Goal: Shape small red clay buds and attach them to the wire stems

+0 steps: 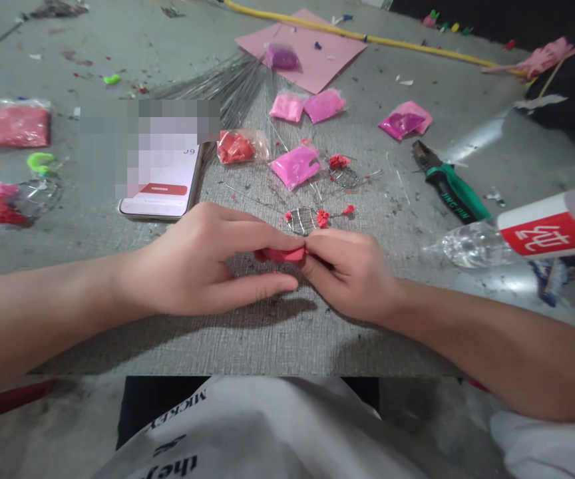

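Note:
A small red clay piece (285, 255) is between my two hands, low over the table near its front edge. My left hand (212, 259) has its fingers reaching over the piece, the thumb held apart below it. The fingertips of my right hand (352, 269) are pinched together at the piece's right end. Just beyond the hands lies a round wire frame (301, 219) with small red clay flowers (323, 218) on it. Another red flower (339, 161) on wire rests farther back, beside a pink clay packet (296, 166).
A phone (160, 189) lies beyond my left hand. Green-handled pliers (454, 191) and a plastic bottle (527, 229) are on the right. Farther back are a wire bundle (217, 83), a pink sheet (312, 63) and a red clay packet (237, 146). A flowered wire frame (5, 205) is left.

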`<state>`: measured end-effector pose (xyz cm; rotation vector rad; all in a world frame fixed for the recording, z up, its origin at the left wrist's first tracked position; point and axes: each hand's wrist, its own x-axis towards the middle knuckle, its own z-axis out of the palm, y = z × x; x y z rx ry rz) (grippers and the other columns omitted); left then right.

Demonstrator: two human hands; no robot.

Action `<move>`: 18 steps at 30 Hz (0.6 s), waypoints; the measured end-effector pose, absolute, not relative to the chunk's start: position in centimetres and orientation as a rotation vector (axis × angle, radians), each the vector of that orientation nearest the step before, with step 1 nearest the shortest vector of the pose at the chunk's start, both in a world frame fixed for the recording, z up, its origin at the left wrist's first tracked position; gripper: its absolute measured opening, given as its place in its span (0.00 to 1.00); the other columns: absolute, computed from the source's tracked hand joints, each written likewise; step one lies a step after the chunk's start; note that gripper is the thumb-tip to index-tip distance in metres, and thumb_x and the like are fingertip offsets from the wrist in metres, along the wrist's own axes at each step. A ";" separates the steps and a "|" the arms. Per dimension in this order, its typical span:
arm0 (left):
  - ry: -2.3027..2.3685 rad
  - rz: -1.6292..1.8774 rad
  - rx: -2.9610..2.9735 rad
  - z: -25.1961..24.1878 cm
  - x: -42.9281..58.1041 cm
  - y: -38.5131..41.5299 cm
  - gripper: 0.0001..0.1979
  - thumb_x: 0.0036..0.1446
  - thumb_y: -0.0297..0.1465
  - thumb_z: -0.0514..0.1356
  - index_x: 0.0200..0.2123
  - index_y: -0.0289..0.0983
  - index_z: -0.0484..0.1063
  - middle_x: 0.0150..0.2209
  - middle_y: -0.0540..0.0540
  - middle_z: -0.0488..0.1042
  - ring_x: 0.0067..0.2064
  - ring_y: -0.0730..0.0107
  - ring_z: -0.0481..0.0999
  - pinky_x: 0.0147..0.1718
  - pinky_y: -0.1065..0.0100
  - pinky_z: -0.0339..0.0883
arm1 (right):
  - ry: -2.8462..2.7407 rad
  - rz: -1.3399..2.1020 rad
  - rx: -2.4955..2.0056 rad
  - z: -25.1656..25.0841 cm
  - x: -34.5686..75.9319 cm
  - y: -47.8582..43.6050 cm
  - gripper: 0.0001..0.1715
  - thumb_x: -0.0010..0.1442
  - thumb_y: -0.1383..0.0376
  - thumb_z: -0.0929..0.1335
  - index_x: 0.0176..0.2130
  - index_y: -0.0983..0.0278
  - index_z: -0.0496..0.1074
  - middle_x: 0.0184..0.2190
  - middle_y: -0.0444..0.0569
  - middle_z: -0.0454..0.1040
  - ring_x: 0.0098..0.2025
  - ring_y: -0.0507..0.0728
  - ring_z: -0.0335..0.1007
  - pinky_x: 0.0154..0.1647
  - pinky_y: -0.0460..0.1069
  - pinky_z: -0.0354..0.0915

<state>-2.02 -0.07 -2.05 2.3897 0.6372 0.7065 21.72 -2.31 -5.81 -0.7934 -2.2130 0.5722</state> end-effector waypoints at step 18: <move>0.704 0.648 2.257 -2.1 -2.3 0.5 0.08 0.63 0.25 0.60 0.42 0.42 0.76 0.38 0.47 0.85 0.36 0.67 0.84 0.33 0.71 0.74 | -2.038 0.714 -0.790 -5.3 21.8 -2.3 0.09 0.70 0.64 0.69 0.44 0.67 0.78 0.31 0.46 0.77 0.31 0.50 0.68 0.32 0.46 0.66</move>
